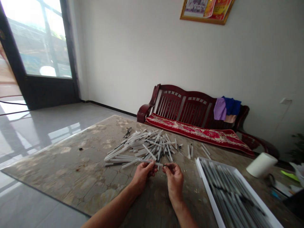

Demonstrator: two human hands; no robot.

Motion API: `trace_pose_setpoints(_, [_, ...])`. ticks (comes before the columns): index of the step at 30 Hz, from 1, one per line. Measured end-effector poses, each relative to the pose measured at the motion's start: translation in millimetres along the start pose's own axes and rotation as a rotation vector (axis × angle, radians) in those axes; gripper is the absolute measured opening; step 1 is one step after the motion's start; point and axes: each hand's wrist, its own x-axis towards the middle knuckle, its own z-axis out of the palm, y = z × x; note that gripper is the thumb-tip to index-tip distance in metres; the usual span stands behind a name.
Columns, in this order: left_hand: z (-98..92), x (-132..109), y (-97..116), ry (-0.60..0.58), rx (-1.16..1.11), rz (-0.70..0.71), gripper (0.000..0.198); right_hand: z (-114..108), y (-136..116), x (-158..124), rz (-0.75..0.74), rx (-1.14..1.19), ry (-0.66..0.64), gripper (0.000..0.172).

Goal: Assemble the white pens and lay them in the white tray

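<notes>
Between my two hands lies a thin whitish tube [159, 164] with a dark piece at its right end. My left hand [143, 174] is closed around the tube, thumb on top. At the dark end, the thumb and fingers of my right hand [175, 180] are pinched together; how much of the piece they cover is hidden. Just beyond both hands a loose pile of similar white tubes [136, 145], some with dark parts, spreads over the table [95, 171]. A few tubes [190, 151] lie apart on its right.
To the right, a white box [200, 171] holds rows of grey-white sticks with dark bands. Past it stands a white paper roll [261, 164]. Glasses [127, 132] lie behind the pile. A red wooden bench [182, 104] stands along the wall beyond the table.
</notes>
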Motion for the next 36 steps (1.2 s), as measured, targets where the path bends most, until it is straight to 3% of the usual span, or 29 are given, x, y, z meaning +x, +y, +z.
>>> trace_pose_setpoints(6, [-1.1,1,-1,0.0,0.001,0.009,0.041,1,-4,-1,-0.034,-0.063,0.007,0.02])
trace_pose_setpoints(16, [0.4,-6,1,-0.01,0.051,0.042,0.04,-4,-1,-5,-0.105,-0.205,-0.124,0.019])
trace_pose_setpoints(22, [-0.8,-8,1,-0.015,0.07,0.045,0.038,-9,-10,-5,-0.315,-0.481,-0.218,0.016])
trace_pose_setpoints(26, [1.5,-10,1,-0.025,0.085,0.053,0.038,-9,-8,-7,-0.398,-0.67,-0.203,0.032])
trace_pose_setpoints(31, [2.9,-9,0,0.001,0.082,0.063,0.04,-8,-7,-6,-0.331,-0.723,-0.241,0.05])
trace_pose_setpoints(36, [1.8,-9,-1,-0.023,0.1,0.073,0.038,-12,-12,-7,-0.3,-0.618,-0.293,0.038])
